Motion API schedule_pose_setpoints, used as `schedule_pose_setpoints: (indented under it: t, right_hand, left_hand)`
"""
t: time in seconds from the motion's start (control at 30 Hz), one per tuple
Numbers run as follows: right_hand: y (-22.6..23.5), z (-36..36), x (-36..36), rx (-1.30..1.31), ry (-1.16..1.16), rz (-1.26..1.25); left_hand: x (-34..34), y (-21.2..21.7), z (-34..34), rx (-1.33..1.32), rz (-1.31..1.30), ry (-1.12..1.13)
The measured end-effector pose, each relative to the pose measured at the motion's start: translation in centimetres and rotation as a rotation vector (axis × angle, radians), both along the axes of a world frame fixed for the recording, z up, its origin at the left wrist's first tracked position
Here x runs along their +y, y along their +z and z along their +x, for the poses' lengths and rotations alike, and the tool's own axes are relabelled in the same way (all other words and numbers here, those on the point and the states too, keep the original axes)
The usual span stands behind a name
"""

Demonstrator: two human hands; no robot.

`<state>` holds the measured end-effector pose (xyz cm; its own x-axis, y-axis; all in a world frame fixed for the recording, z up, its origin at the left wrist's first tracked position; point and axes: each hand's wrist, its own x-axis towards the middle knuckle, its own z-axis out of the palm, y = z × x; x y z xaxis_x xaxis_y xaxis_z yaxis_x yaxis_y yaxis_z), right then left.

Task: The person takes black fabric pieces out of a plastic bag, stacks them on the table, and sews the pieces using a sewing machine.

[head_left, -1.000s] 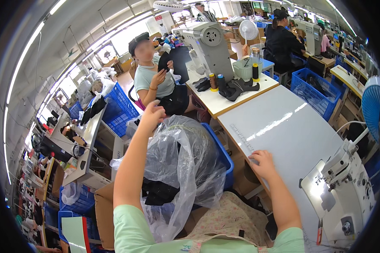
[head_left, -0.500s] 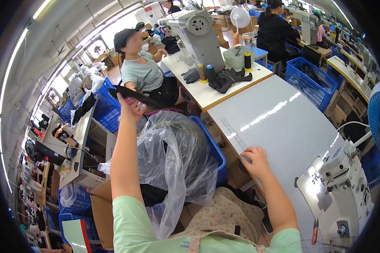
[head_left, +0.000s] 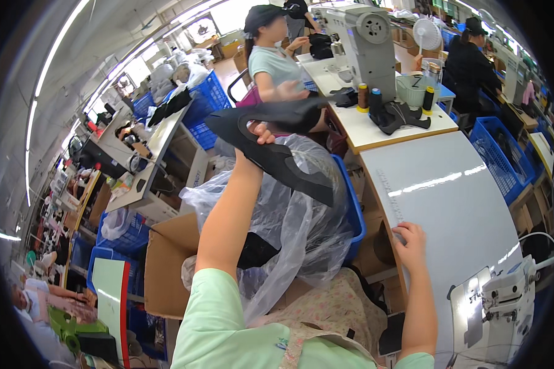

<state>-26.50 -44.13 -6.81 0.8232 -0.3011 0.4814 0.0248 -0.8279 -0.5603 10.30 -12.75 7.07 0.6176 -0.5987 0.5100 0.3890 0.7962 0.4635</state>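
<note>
Holding a black fabric piece [head_left: 271,144] raised above the clear plastic bag [head_left: 289,227], the left hand [head_left: 258,136] grips it — long axis slanting down toward the white table [head_left: 455,203], where the right hand [head_left: 409,243] rests flat, empty.

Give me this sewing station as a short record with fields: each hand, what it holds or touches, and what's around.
left hand: raised, holding a black cut fabric piece
right hand: flat on the near edge of the white table
below the left arm: clear plastic bag in a blue bin
lower right: white sewing machine
lower left: cardboard box
beyond: a seated person in a dark cap
</note>
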Motion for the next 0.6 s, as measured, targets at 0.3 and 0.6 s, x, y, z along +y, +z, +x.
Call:
schedule_pose_setpoints:
  t: [0.3, 0.6]
  right_hand:
    - [-0.4, 0.3, -0.2, -0.01, 0.005, -0.006]
    - [-1.3, 0.1, -0.5, -0.036, 0.012, -0.039]
  left_hand:
    - [1.3, 0.3, -8.0, -0.381, -0.238, -0.482]
    - [2.6, 1.0, -14.4, -0.267, -0.177, -0.59]
